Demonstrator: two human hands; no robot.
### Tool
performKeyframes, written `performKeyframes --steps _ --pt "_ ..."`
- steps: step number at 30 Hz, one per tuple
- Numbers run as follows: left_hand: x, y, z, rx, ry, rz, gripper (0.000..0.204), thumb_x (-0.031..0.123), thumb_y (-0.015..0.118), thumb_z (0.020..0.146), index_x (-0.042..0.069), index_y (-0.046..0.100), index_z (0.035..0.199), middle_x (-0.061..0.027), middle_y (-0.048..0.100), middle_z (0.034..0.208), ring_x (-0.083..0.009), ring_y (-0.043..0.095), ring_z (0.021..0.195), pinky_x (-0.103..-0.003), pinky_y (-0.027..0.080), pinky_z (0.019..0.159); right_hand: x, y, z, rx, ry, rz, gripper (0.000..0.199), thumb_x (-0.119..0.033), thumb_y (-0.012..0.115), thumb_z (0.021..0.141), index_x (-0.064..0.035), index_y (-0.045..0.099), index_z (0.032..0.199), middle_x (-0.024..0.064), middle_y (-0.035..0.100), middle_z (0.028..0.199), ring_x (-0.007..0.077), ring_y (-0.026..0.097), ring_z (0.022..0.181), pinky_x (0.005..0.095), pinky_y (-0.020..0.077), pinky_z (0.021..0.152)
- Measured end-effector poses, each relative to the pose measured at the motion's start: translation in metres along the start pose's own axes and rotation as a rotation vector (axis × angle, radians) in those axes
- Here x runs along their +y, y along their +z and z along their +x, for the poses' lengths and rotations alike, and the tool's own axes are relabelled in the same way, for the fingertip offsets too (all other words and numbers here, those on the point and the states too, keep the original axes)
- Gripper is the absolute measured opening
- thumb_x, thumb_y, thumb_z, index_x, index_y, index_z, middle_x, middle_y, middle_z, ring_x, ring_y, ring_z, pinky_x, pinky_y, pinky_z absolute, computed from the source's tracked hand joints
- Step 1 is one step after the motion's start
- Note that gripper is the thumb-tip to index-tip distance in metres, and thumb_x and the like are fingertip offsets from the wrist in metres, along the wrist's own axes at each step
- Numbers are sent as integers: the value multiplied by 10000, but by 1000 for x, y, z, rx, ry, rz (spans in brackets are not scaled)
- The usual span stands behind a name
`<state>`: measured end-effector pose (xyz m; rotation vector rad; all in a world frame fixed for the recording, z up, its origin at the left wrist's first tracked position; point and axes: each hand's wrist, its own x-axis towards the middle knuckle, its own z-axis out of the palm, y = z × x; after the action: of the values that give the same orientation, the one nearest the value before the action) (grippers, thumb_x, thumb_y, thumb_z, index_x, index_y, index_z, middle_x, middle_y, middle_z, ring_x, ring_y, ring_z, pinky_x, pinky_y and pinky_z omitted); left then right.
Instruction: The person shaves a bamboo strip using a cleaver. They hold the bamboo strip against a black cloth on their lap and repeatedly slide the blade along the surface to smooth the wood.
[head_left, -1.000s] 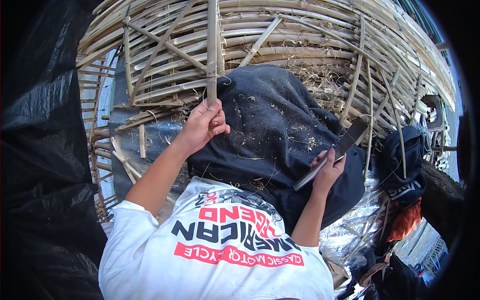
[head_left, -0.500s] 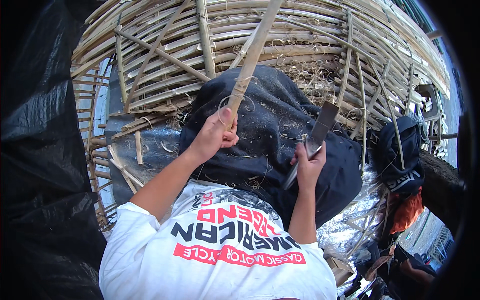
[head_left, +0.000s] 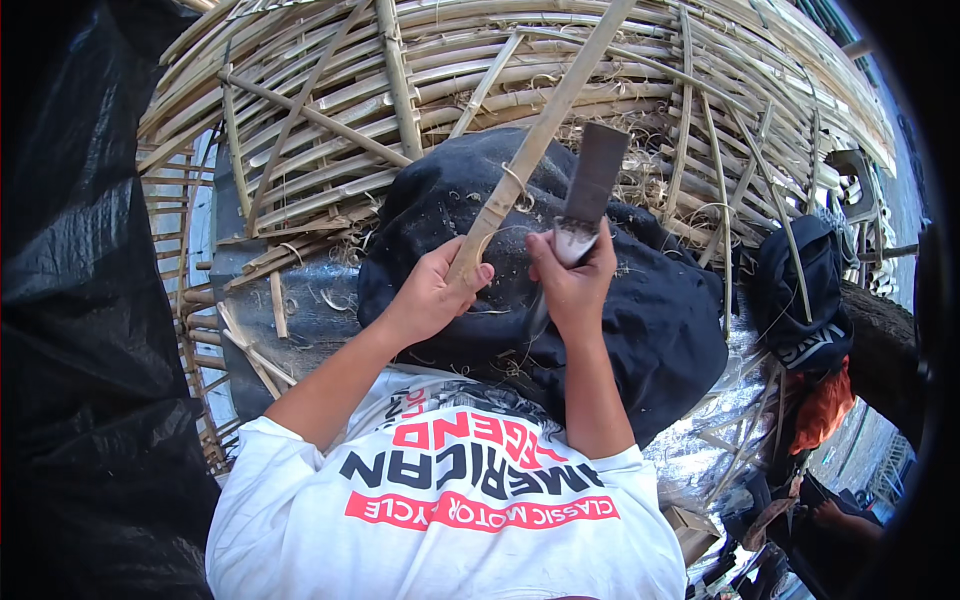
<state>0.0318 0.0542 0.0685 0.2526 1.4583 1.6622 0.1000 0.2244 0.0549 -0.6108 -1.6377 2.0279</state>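
Note:
My left hand (head_left: 440,292) is closed round the lower end of a long bamboo strip (head_left: 548,122), which slants up to the right beyond the top of the view. Thin curled shavings cling to the strip above my fingers. My right hand (head_left: 575,280) grips a knife (head_left: 597,172) by its pale handle, the broad, dark, square-ended blade pointing up and away from me. Blade and strip are apart, the blade to the right. A black cloth (head_left: 640,330) covers my lap under both hands, with shavings scattered over it.
Ahead lies a wide platform of split bamboo slats (head_left: 340,130), with loose strips and a heap of shavings on it. A black tarp (head_left: 90,300) hangs at the left. On the right are a dark bag (head_left: 800,290), an orange cloth (head_left: 822,410) and a log (head_left: 880,330).
My right hand has moved up and left with the knife, closer to the strip. The strip's upper part has swung right, and my left hand has shifted slightly down and right.

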Motion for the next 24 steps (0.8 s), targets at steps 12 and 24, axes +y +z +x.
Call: performKeyframes --steps 12,24 --pt "9 -9 -5 -8 -80 108 289 254 741 904 89 508 953 46 461 686 -41 444 552 -198 330 470 -9 -11 5 14 -12 6 368 6 744 825 -17 540 1129 103 684 1143 34 583 659 209 486 497" --pt "8 -16 -7 11 -71 178 264 238 716 920 92 498 949 51 448 644 -36 435 522 -206 371 499 6 -40 23 380 -134 7 180 -32 700 874 -7 549 969 91 670 781 113 598 522 238 484 469"
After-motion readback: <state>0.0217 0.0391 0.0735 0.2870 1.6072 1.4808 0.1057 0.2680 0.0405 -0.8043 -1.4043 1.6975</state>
